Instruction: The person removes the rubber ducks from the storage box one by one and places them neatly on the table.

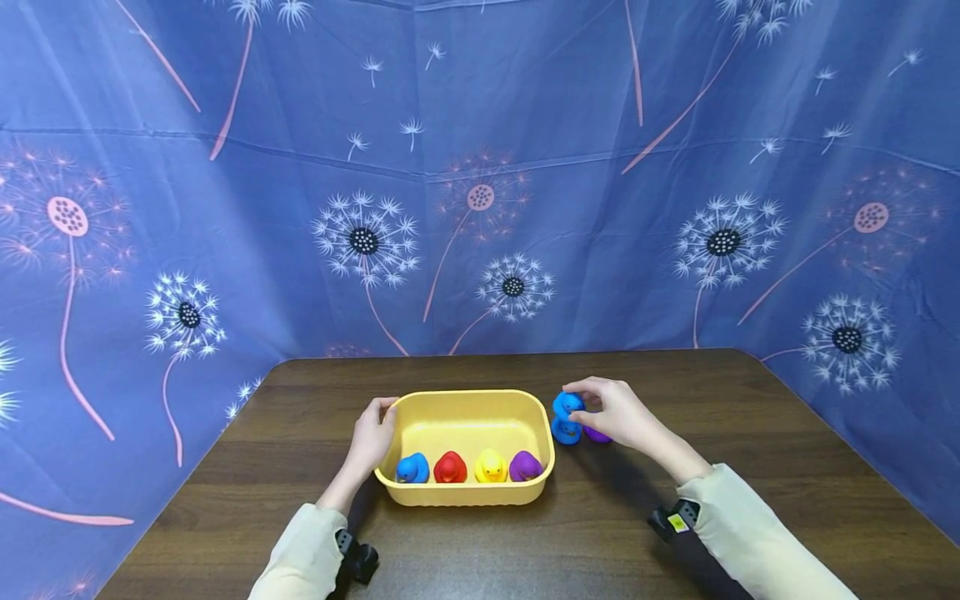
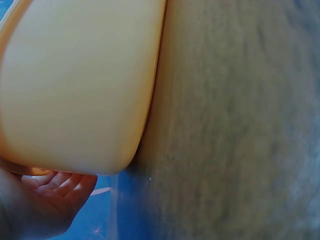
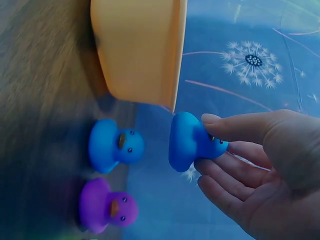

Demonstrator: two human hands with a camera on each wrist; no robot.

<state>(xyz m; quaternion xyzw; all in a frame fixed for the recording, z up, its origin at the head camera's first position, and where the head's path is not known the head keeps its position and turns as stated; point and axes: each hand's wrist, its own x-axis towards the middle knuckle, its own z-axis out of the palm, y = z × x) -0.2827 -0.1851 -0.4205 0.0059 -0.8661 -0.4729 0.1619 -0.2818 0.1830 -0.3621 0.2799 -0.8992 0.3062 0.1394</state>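
Observation:
A yellow plastic bin [image 1: 468, 495] stands on the table, with a blue, a red, a yellow and a purple rubber duck [image 1: 526, 467] in a row along its near side. My left hand [image 1: 372, 435] grips the bin's left end at the rim; in the left wrist view its fingers [image 2: 75, 190] lie against the end wall. Right of the bin, my right hand [image 1: 611, 412] pinches a blue rubber duck [image 3: 187, 142] between thumb and fingers, raised off the table. Below it, a second blue duck [image 3: 107, 146] sits on the table beside a purple duck [image 3: 100, 205].
The brown wooden table [image 1: 465, 550] reaches back to a blue cloth [image 1: 585, 167] printed with dandelions. Black wrist cameras are strapped at both sleeves. The bin's right rim [image 1: 553, 442] lies close to the ducks on the table.

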